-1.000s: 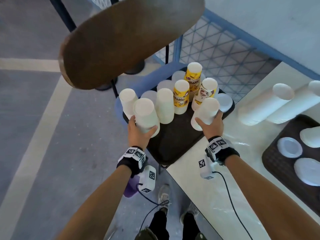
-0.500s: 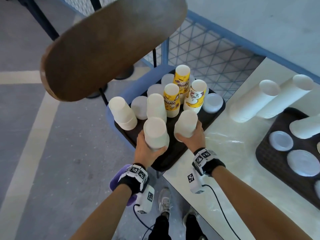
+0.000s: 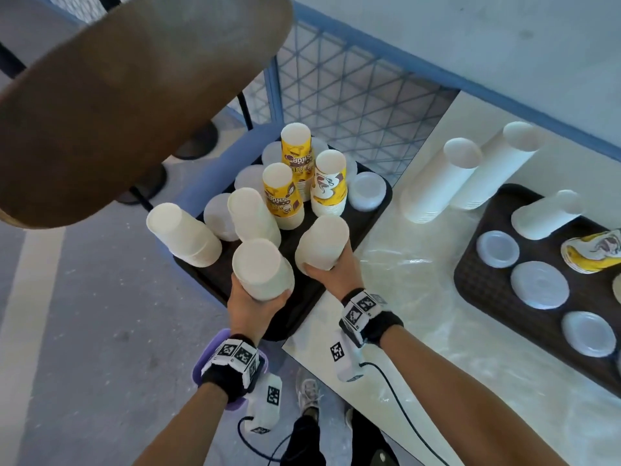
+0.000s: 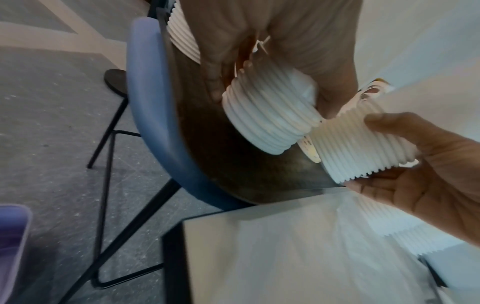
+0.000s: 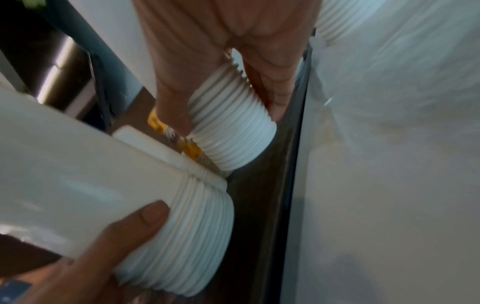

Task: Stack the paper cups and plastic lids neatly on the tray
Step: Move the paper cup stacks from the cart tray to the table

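Observation:
A dark tray (image 3: 300, 309) lies on a blue chair seat and carries several upside-down cup stacks. My left hand (image 3: 258, 295) grips a white cup stack (image 3: 260, 269) over the tray's near edge. My right hand (image 3: 327, 269) grips a second white cup stack (image 3: 322, 243) just to its right. The left wrist view shows the left stack (image 4: 270, 115) tilted, with the right stack (image 4: 363, 144) beside it. In the right wrist view my fingers (image 5: 171, 107) wrap the ribbed rims of the right stack (image 5: 231, 131). Yellow printed stacks (image 3: 282, 193) and clear lids (image 3: 366, 191) stand further back.
A white table (image 3: 420, 297) adjoins the tray on the right, with two long cup stacks (image 3: 440, 183) lying on it. A second tray (image 3: 497, 307) holds lids, a lying stack and crushed yellow cups (image 3: 591, 252). A brown round top (image 3: 134, 95) looms at upper left.
Both hands have drawn their white stacks from the tray's left and right sides toward its near edge, closer together.

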The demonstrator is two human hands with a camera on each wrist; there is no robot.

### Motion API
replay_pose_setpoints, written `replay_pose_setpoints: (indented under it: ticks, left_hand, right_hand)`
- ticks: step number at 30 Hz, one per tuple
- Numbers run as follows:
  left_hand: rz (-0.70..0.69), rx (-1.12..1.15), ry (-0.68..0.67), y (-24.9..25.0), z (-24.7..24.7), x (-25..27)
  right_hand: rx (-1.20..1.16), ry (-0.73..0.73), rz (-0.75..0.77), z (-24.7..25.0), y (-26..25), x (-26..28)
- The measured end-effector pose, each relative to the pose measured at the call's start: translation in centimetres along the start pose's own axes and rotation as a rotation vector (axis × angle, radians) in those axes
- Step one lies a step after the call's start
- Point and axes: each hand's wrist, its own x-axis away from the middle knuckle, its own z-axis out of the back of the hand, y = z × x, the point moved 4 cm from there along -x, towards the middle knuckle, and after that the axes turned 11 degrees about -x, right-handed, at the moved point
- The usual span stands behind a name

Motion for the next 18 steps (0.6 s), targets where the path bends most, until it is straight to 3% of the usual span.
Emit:
replay_pose_setpoints:
  ticks: [5,11,18]
  left_hand:
    - [-0.052,0.002,-0.006,2.1,-1.7,0.1]
    - [-0.204,0.044,-0.199,9.3,-8.7,0.8]
    - [-0.256,0.007,-0.329,14.3,-16.7,0.9]
  right_hand:
    - [-0.080,0.215,-0.010,6.9,1.0,0.4]
    - [-0.088,0.505,-0.044,16.6,2.0,-0.5]
    - [-0.057,0.547,-0.024,20.6,2.9,-3.1]
